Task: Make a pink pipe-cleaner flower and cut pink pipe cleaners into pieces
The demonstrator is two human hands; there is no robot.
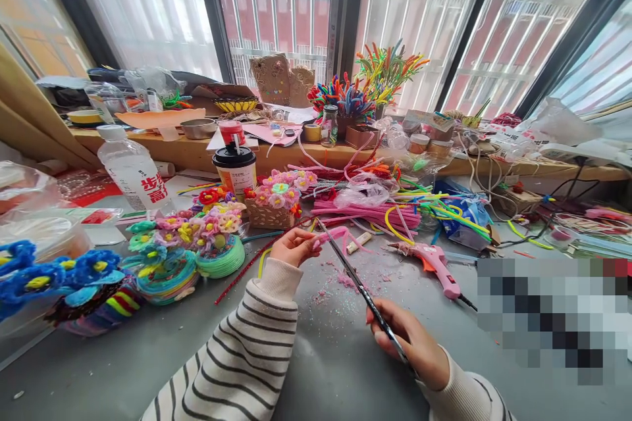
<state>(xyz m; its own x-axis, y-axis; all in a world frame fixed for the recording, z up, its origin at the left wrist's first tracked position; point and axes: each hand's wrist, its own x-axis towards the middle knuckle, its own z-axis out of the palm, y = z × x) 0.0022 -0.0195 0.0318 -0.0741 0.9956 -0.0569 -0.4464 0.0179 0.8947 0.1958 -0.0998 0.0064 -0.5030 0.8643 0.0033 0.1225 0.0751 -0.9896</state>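
Observation:
My left hand [295, 247] pinches a pink fuzzy pipe cleaner [336, 234], which is bent into a loop at its far end. In my right hand [407, 335] is a long, dark pair of scissors [353, 274], seen nearly edge-on. The blade tips reach up to the pipe cleaner beside my left fingertips. Whether the blades are parted cannot be made out. Pink fluff trimmings [347, 281] and glittery specks lie on the grey table [320, 375] beneath the blades. A small whitish stick-like piece [359, 243] rests just behind the pipe cleaner.
A pink glue gun [437, 266] lies to the right. Behind are bundled pink pipe cleaners [368, 212] and a lidded paper cup [236, 168]. Pipe-cleaner flower pots [220, 256] and a water bottle [131, 171] stand left. Craft supplies crowd the wooden sill [276, 161].

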